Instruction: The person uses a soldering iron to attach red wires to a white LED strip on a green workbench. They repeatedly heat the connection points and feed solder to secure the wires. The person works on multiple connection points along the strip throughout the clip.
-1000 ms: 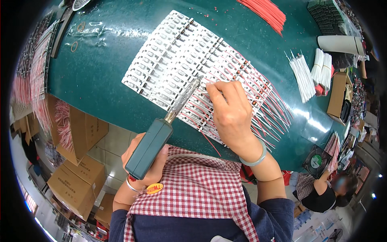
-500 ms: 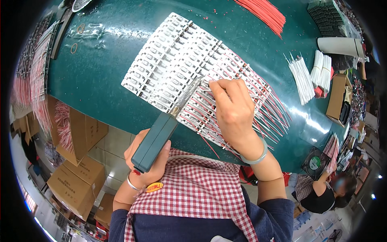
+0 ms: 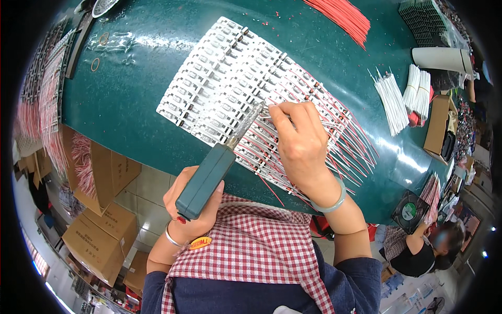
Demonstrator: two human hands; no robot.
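My left hand point(image 3: 201, 225) is wrapped round the box-shaped green handle of a soldering iron point(image 3: 207, 178). Its silvery shaft slants up and right, the tip close to my right fingertips. My right hand point(image 3: 302, 140) is closed in a pinch on a thin white wire point(image 3: 267, 116) over the white circuit boards point(image 3: 209, 78). These boards lie joined in rows. On their right part, many red and white wires point(image 3: 361, 157) trail toward the right and near side; the left part shows bare white parts without wires. My right palm hides some of the boards.
Bundles of white wires point(image 3: 391, 104) and red wires point(image 3: 342, 18) lie on the green table point(image 3: 120, 104). A white roll point(image 3: 442, 60), an open cardboard box point(image 3: 436, 128) and a small black fan point(image 3: 409, 211) are at the right. Cartons point(image 3: 99, 243) stand left below; another person point(image 3: 418, 248) sits at right.
The soldering iron and my left hand have shifted slightly up and right. My right hand has moved a little left, still pinching at the same area of the boards.
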